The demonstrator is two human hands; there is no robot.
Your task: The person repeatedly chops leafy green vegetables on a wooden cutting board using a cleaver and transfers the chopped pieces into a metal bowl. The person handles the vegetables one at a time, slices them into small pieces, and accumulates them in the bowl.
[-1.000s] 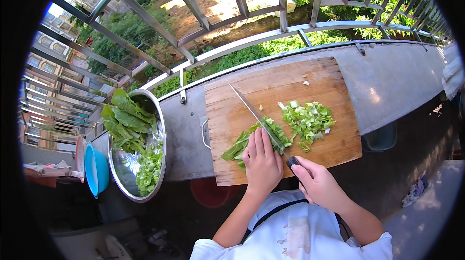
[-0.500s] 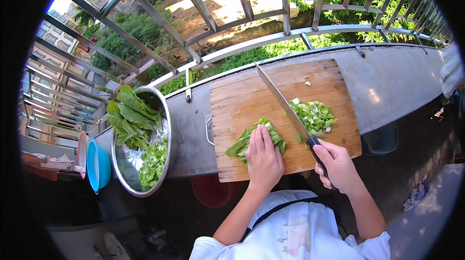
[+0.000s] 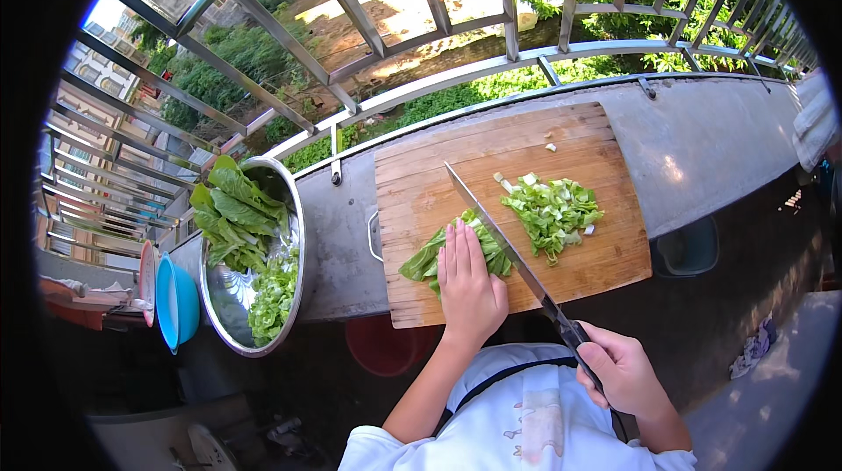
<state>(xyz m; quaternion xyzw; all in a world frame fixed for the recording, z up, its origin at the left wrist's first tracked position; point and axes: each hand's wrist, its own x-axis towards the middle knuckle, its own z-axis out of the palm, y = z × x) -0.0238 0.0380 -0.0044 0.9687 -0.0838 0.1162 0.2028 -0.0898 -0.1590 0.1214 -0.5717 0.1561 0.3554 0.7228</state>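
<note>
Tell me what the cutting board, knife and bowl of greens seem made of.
Cutting board: matte wood, showing grain and plank lines. Knife: grey, metallic-looking blade, likely steel; black handle, perhaps plastic. Bowl: polished metal, probably stainless steel, given reflections.

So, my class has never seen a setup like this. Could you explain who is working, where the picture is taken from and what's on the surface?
There is no machine here, just a person's two bare hands. A wide fisheye camera worn on the head looks down, so straight edges bend toward the rim; picture left is the person's left. On a smooth grey ledge lies a rectangular brown wooden cutting board. There, the left hand presses flat on a bunch of green leaves. The right hand grips a long, black-handled metal knife, its blade slanting between that bunch and a pile of chopped pale-green pieces. Further left is a round shiny metal bowl holding large leaves and chopped greens.
</note>
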